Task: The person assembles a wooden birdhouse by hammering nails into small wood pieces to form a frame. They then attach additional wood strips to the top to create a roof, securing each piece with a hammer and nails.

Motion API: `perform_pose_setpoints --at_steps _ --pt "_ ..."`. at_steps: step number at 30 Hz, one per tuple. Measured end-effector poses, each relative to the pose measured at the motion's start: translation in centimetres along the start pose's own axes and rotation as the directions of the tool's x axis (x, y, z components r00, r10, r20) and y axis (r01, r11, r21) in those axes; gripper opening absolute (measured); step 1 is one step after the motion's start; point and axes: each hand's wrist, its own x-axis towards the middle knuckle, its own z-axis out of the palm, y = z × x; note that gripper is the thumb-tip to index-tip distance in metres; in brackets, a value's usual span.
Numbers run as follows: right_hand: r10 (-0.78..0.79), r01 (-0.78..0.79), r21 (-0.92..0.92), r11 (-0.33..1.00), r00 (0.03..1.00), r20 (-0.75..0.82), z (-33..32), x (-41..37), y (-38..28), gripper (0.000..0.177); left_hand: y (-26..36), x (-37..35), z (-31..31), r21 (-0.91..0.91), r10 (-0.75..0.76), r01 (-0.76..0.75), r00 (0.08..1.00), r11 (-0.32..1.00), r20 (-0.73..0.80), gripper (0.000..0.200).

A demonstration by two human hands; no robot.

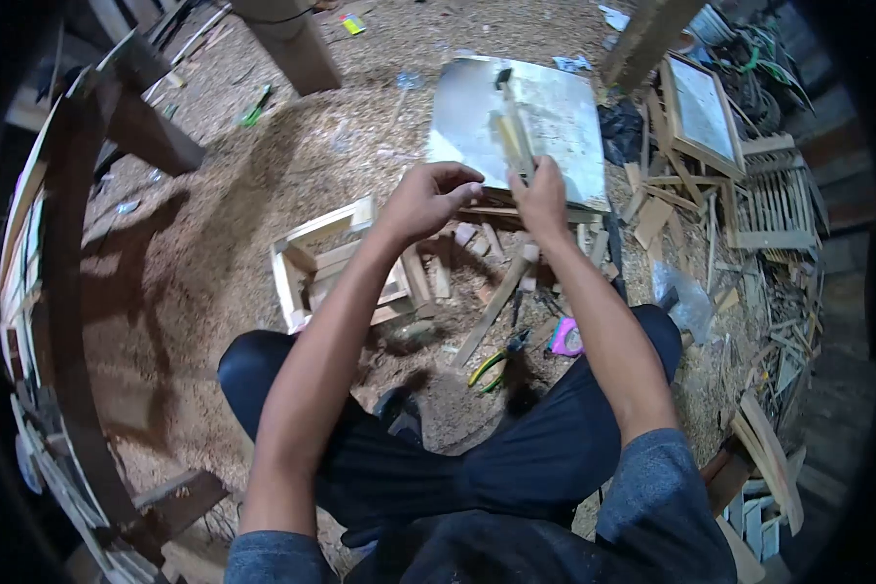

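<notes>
My right hand (543,195) is closed round the lower end of a pale wooden-handled hammer (519,131), blurred, with a small dark head at its far end. That hammer is over a whitish, scuffed board (569,107). Close to the near edge of this board is my left hand (430,202), its fingers curled and the thumb near the index finger; anything small between them cannot be made out. Below the hands lie a wooden stick (496,307), pliers with yellow-green handles (492,368) and a pink tape measure (565,338).
A small open wooden frame (326,258) stands on the sawdust at left. Framed panel (703,109), slatted wood (777,200) and scraps lie at right. Posts (287,44) rise ahead, and a long dark beam (73,292) runs along the left. A plastic bag (686,300) lies beside my right knee.
</notes>
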Motion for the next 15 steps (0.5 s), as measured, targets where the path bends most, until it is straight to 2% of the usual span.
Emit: perform_pose_setpoints --at_steps 1,2,3,4,6,7,8,9,10,11,12,14,15 --pt "-0.083 0.08 -0.04 0.996 0.992 -0.099 0.6 -0.2 -0.4 0.039 0.5 -1.1 -1.3 0.03 0.014 -0.014 1.0 0.999 0.011 0.027" --pt "-0.094 0.092 -0.025 0.995 0.992 -0.085 1.3 -0.5 -0.8 0.039 1.0 -2.2 -2.7 0.061 0.03 -0.032 0.999 0.998 0.025 0.028" --pt "-0.059 0.064 0.067 0.996 0.995 -0.075 1.0 -1.2 -2.3 0.039 3.1 -4.1 -4.3 0.153 0.039 -0.041 0.999 0.987 0.011 0.032" --pt "-0.024 0.034 0.156 0.987 0.998 -0.065 0.9 -1.8 -3.4 0.038 3.8 -5.2 -6.2 0.185 0.005 -0.018 0.997 0.983 0.072 0.037" --pt "-0.059 0.078 0.173 0.982 0.992 -0.112 1.4 -3.1 -5.3 0.04 1.7 -6.7 -9.6 0.431 0.089 -0.086 0.996 0.898 0.013 0.044" --pt "-0.013 0.019 0.298 0.954 1.0 -0.022 1.0 -3.9 -6.6 0.04 0.5 -7.2 -11.1 0.454 0.039 -0.045 0.999 0.89 0.023 0.065" --pt "0.023 -0.052 0.41 0.911 0.997 0.075 0.5 -4.8 -7.9 0.041 -1.1 -7.3 -11.7 0.453 0.037 -0.04 0.999 0.891 0.015 0.065" --pt "0.103 -0.19 0.513 0.837 0.976 0.193 -0.8 -6.3 -10.3 0.037 -3.0 -7.3 -12.1 0.457 0.03 -0.007 0.999 0.89 -0.042 0.076" --pt "0.094 -0.182 0.513 0.839 0.977 0.193 -0.4 -7.7 -10.8 0.037 -3.2 -7.4 -12.4 0.461 0.028 0.021 0.995 0.887 -0.1 0.086" --pt "0.116 -0.225 0.572 0.789 0.968 0.221 0.0 -8.9 -11.0 0.036 -3.3 -7.2 -12.6 0.492 -0.006 0.034 0.998 0.87 -0.058 0.1" --pt "0.138 -0.267 0.626 0.733 0.959 0.248 0.5 -10.1 -11.0 0.034 -3.4 -7.0 -12.9 0.493 0.002 0.028 0.998 0.87 -0.06 0.1" --pt "0.102 -0.186 0.615 0.766 0.98 0.17 1.7 -13.1 -11.1 0.027 -3.9 -6.6 -13.1 0.379 -0.024 -0.001 0.998 0.925 0.062 0.099" --pt "0.037 -0.08 0.587 0.806 0.996 0.084 2.6 -14.5 -10.4 0.029 -3.3 -7.1 -13.0 0.295 -0.09 0.048 0.987 0.954 0.13 0.097"
